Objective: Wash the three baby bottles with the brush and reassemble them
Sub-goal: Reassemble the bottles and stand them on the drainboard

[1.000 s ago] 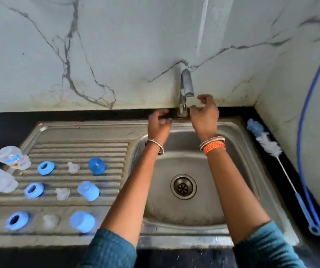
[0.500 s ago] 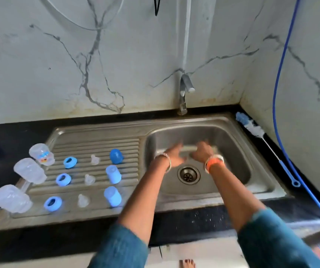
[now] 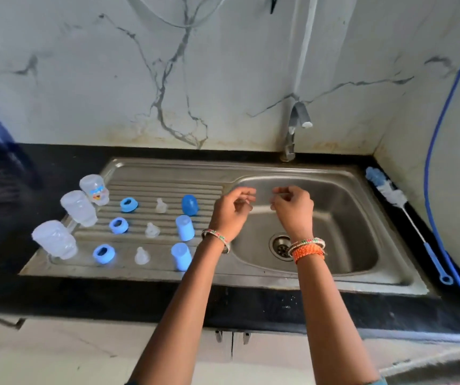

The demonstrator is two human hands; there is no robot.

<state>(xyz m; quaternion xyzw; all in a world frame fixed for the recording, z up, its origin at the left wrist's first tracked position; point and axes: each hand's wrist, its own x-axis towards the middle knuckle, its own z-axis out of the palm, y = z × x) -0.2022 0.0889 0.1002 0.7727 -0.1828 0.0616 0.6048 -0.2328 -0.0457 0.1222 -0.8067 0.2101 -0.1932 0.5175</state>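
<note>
Both hands hover empty over the sink basin (image 3: 342,207).

The left hand (image 3: 230,211) and right hand (image 3: 295,209) hold loosely curled fingers apart, gripping nothing. Bottles (image 3: 77,208), rings, nipples and caps sit left of them on the drainboard; the brush (image 3: 401,207) lies right, along the tabletop edge.

beaded bangles (image 3: 214,235), orange wrist threads (image 3: 308,252), teal sleeves (image 3: 381,380)
</note>
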